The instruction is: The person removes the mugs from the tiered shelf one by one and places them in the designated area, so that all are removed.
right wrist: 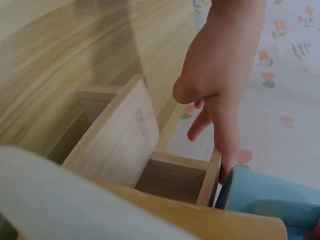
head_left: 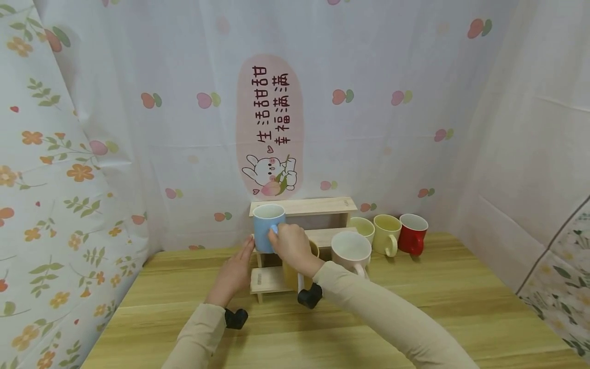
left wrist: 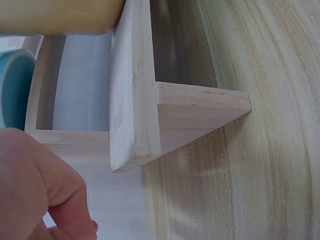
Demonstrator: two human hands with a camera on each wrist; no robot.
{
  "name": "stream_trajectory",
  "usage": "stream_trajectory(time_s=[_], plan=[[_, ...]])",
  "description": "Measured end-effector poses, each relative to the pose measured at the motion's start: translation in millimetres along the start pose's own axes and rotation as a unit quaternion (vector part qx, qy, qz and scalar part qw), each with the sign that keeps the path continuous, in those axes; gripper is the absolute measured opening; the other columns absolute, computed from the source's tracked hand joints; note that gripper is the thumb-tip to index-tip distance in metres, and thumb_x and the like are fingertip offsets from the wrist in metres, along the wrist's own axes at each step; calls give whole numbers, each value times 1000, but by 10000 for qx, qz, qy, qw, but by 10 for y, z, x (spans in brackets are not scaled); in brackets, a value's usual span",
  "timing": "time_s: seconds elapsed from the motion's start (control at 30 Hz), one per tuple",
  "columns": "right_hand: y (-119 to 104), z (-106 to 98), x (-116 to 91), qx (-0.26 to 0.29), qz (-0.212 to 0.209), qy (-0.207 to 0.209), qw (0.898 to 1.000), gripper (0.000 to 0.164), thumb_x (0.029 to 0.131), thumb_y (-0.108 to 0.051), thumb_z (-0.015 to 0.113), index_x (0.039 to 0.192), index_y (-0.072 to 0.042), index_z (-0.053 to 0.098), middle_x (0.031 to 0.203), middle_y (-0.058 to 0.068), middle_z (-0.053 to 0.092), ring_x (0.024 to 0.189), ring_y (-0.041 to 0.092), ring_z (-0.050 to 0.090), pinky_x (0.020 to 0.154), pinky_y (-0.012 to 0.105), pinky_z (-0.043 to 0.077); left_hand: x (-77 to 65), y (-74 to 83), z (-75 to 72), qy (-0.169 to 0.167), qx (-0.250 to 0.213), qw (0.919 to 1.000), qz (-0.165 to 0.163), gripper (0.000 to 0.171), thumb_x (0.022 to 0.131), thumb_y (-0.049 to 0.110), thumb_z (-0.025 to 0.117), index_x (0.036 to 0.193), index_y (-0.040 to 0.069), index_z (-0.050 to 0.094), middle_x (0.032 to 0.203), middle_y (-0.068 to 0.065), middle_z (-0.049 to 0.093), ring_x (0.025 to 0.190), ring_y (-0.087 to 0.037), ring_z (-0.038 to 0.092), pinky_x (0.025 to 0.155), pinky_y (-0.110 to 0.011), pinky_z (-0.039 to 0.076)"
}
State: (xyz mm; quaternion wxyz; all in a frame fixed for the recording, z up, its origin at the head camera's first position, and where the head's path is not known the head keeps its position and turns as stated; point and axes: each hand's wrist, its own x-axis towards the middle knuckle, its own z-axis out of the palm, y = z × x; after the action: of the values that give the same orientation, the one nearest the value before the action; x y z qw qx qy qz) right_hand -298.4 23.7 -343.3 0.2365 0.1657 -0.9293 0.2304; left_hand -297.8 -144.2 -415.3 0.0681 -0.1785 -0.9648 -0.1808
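Observation:
My right hand (head_left: 295,247) grips the handle of a light blue mug (head_left: 268,225), held upright at the left end of the middle step of a small wooden tiered shelf (head_left: 267,279). Beside it, my left hand (head_left: 236,271) has its fingers stretched toward that same end. In the right wrist view, a left fingertip touches the shelf's edge, close to the blue mug (right wrist: 270,192). On the lowest step, a mustard mug (head_left: 290,277) stands partly hidden behind my right hand. The left wrist view shows the step's wooden underside (left wrist: 195,107).
A white mug (head_left: 351,251) stands at the shelf's right. Beyond it are a pale green mug (head_left: 364,227), a light yellow mug (head_left: 385,234) and a red mug (head_left: 411,236). A patterned curtain (head_left: 184,123) hangs behind the wooden table (head_left: 175,297).

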Motion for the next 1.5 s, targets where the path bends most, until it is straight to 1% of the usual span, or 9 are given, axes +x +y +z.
stream_trajectory(time_s=[0.2,0.37,0.47,0.57,0.73,0.93,1.23,1.43,1.5], plan=[[28,-18,-31,35,-372,219,9991,46,93,-18,55,55,-16,30,49,-7,27,41,4,28,38,13,20,6,15,-5,34,1,10000,-15,70,87,-9,53,151,2,25,158,-13,23,131,-42,42,99,-64,38],[33,-85,-37,224,-617,479,9967,43,92,-16,56,57,-15,33,50,-7,29,41,3,30,38,11,22,1,18,-10,26,46,10000,-4,68,88,-8,52,150,1,24,157,-14,24,130,-43,43,98,-62,39],[34,-154,-27,277,-712,633,9951,41,92,-16,57,57,-14,35,51,-7,30,41,3,31,39,11,22,-15,19,-15,105,68,9999,63,68,87,-9,52,150,2,27,157,-14,25,128,-42,45,95,-60,43],[51,-229,-7,195,-770,747,9940,41,91,-15,58,56,-13,36,51,-7,29,41,4,31,39,11,23,-29,21,-20,208,82,9996,147,67,87,-9,53,149,3,29,156,-13,27,125,-42,49,90,-59,46],[100,-363,15,233,-737,856,9933,41,91,-14,59,56,-12,37,50,-6,28,42,5,29,40,12,22,-25,27,-24,257,80,9995,174,66,88,-7,52,149,4,29,156,-13,28,123,-43,50,89,-59,46],[180,-463,6,416,-647,930,9927,38,90,-14,59,58,-10,40,52,-6,29,44,5,29,42,13,23,-12,22,-20,97,73,9999,40,67,90,-6,50,151,6,25,158,-11,25,127,-43,46,95,-62,42],[301,-649,0,676,-643,1076,9898,34,91,-12,59,60,-8,45,52,-4,32,44,7,33,43,15,27,5,-4,-12,172,118,9997,83,67,89,-7,50,151,6,26,157,-11,25,124,-43,48,91,-61,44],[421,-809,-66,609,-501,1115,9906,33,91,-13,59,61,-7,45,51,-2,37,45,8,37,43,17,31,-9,-3,-10,156,92,9998,98,66,89,-7,49,150,6,27,157,-11,26,125,-43,48,91,-61,44],[471,-858,-91,541,-554,1183,9900,33,91,-11,58,61,-8,45,51,-3,36,44,9,37,43,18,32,-12,-8,-10,185,86,9997,126,67,88,-8,50,150,5,27,157,-12,26,123,-43,49,90,-60,45]])
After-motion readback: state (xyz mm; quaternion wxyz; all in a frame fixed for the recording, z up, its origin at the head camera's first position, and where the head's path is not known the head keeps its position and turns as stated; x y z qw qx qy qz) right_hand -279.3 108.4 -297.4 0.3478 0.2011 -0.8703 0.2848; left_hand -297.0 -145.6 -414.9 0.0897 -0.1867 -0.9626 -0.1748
